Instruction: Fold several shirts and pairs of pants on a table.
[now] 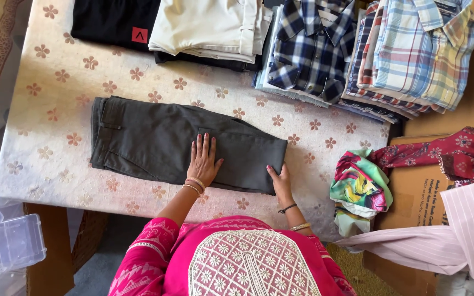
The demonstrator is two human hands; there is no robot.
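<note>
Now, far left, clear plastic boxes (12,244) sit low beside the worktop (45,137), off its near-left corner. Moving in, the dark grey trousers (160,140) lie folded flat across the middle of the floral cloth, waistband to the left, folded end to the right. Left hand (203,159) rests on them, palm down, fingers spread and straight, pressing the fabric rather than gripping it. Right hand (280,178) is at the near-right corner of the fold, fingers curled onto the edge; whether it pinches the cloth or only touches it, I cannot tell.

Risk, as I judge it: only one palm pins the layers, so a tug at that corner could slide the top layer and skew the fold. The near hem lies close to the worktop's front edge, so a pull toward the body could drag it over.

Room: bare cloth to the left of the waistband, and a strip behind. Beyond that, the black tee (111,22), cream garment (209,27) and checked shirt stacks (368,55) crowd the back. Right, the colourful cloth (357,189) and cardboard box (418,192) hem things in.
</note>
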